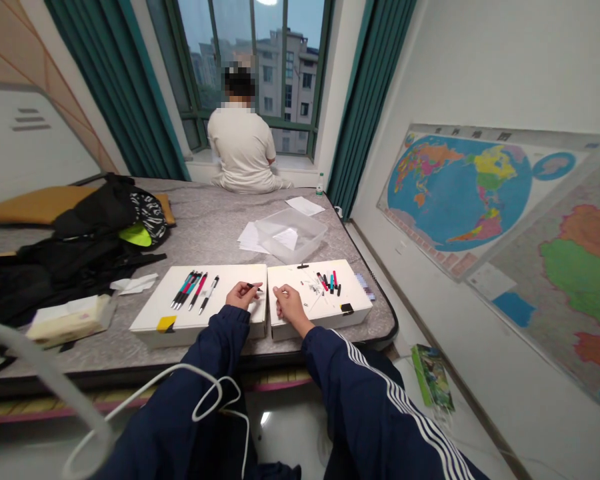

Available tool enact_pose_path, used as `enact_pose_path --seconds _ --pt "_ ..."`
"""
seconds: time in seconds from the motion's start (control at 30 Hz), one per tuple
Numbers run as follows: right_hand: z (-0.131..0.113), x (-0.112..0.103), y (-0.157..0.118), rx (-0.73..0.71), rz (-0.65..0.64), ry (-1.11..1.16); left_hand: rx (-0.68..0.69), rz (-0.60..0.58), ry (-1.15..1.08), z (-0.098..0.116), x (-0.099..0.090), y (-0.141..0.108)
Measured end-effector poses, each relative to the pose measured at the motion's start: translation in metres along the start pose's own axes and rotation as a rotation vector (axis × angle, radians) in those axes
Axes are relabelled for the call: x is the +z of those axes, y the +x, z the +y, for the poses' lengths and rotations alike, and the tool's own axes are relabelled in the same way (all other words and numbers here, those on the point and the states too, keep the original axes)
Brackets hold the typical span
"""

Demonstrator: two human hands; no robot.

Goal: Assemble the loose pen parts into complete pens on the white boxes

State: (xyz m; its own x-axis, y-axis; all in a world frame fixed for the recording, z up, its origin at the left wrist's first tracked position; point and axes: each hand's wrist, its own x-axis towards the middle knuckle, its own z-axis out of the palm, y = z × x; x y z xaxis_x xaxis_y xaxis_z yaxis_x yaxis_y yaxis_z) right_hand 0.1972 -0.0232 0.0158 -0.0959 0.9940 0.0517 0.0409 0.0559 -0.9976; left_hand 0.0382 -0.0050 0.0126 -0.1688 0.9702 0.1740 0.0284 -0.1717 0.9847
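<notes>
My left hand (242, 296) is closed over the right side of the left white box, with a short black pen part (253, 287) pinched in its fingers. My right hand (289, 304) hovers by the left edge of the right white box (290, 280), its fingers curled together; whatever they hold is too small or hidden. Several assembled pens (196, 291) in black, teal, red and white lie in a row on the left white box (153, 310). Loose pen barrels (332, 283) in red, teal and black, with small springs and thin pieces (314, 289), are scattered on the right box.
Behind the boxes stand a clear plastic bin (307, 243) and some white papers (250, 237). A tissue pack (73, 319) and a black bag (90, 227) lie to the left. A white cable (180, 367) crosses my left sleeve. Someone (243, 147) sits facing the window.
</notes>
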Motion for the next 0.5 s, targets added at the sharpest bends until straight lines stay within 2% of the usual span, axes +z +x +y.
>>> enact_pose_path --seconds 0.07,0.13,0.23,0.33,0.4,0.5 --pt "-0.007 -0.008 0.0 0.002 0.014 0.009 -0.025 0.045 -0.007 0.001 0.002 0.0" --pt "-0.017 -0.029 0.003 -0.033 0.06 -0.049 -0.051 0.085 -0.026 0.0 0.005 -0.001" --pt "-0.035 -0.079 0.014 -0.104 0.177 -0.262 -0.053 0.113 -0.069 -0.005 0.008 -0.001" --pt "-0.047 -0.131 0.028 -0.082 0.237 -0.635 -0.043 0.09 -0.088 -0.011 0.008 0.0" --pt "-0.049 -0.152 0.034 -0.027 0.145 -0.87 -0.047 0.077 -0.093 -0.014 0.008 0.001" --pt "-0.044 -0.158 0.037 0.001 -0.002 -1.106 -0.056 0.064 -0.079 -0.019 0.008 0.003"
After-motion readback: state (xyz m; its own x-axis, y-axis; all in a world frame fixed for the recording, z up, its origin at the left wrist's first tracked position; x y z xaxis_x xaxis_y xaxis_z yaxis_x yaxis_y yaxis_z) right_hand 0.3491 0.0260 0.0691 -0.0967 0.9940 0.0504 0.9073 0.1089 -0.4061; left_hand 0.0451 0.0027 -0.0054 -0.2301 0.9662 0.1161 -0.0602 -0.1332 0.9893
